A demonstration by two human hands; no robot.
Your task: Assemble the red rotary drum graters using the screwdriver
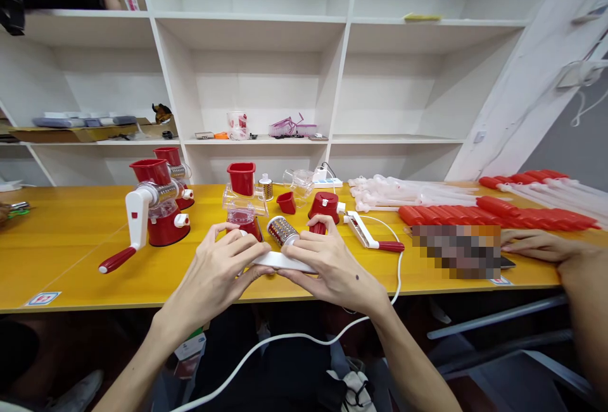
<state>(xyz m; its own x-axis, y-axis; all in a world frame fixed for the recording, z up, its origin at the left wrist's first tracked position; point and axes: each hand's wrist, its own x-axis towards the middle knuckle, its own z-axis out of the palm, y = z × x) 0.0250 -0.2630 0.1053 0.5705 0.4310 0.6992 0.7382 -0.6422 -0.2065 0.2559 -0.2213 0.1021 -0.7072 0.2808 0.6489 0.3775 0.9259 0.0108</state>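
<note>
Both my hands hold a white crank handle (285,262) flat over the yellow table's front edge (142,285). My left hand (221,269) grips its left end, fingers curled over it. My right hand (327,260) covers the right end, fingers bent around it. Just behind my fingers lies a steel grater drum (282,230) and a red grater base (244,221). A red part (324,204) sits behind my right hand.
Assembled red-and-white rotary graters (154,212) stand at left. A loose white handle with red grip (370,238) lies at right, beside red and white tubes (475,209). Another person's hand (532,244) rests far right. A white cable (285,339) hangs below. Shelves stand behind.
</note>
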